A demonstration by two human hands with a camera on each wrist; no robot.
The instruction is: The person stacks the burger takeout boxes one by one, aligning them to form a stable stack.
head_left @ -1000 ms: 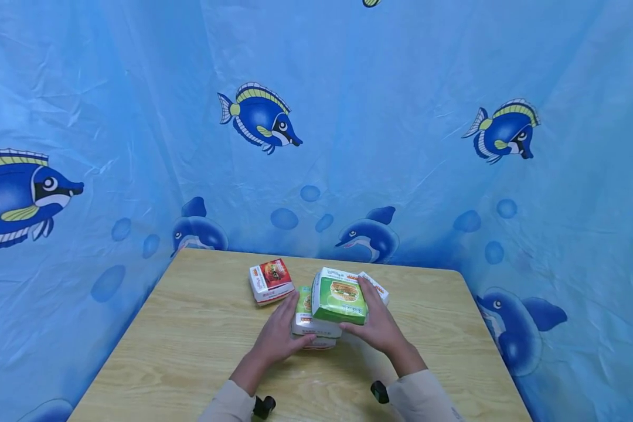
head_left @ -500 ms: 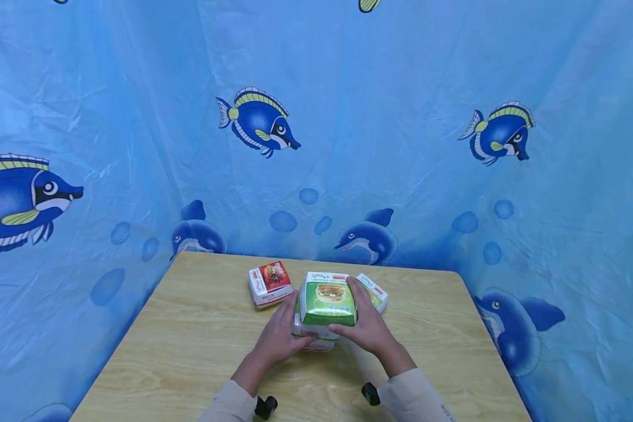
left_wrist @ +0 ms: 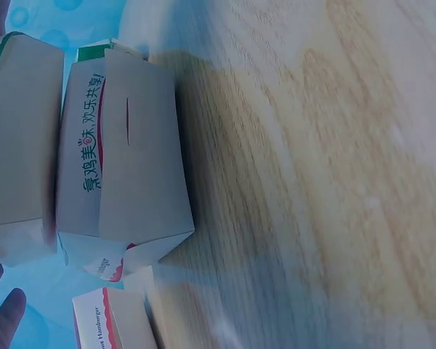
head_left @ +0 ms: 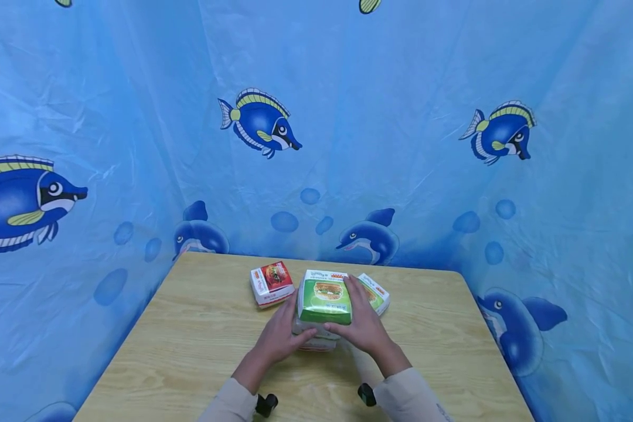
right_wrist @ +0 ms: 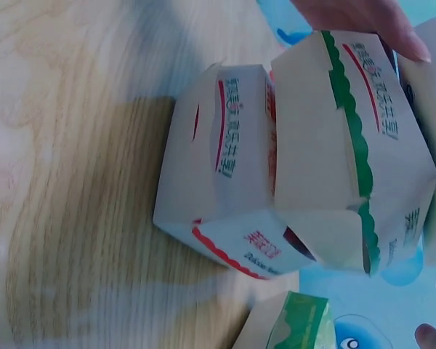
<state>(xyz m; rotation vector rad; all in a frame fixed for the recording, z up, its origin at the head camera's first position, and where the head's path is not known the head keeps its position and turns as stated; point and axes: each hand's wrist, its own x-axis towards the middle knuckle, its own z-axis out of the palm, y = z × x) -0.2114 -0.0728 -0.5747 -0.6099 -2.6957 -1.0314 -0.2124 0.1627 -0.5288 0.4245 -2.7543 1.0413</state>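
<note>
Three burger boxes stand one over another at the table's middle. My right hand (head_left: 366, 325) grips the top one, a green and white burger box (head_left: 324, 298), fingers along its right side and thumb at its front. Under it is a white burger box with green scalloped trim (right_wrist: 312, 131); my left hand (head_left: 276, 335) holds this one from its left side, thumb across the front. The lowest burger box (left_wrist: 145, 160), white with red trim, rests on the table. Most of the two lower boxes is hidden in the head view by the top box and my hands.
A red and white burger box (head_left: 272, 283) sits behind my left hand on the wooden table (head_left: 190, 334). Behind my right hand lies another green and white box (head_left: 375, 293). A blue curtain (head_left: 316, 117) with fish and dolphins hangs around the table.
My right hand has carried the green and white box left, bringing it over the stack and levelling it. My left hand has stayed nearly in place.
</note>
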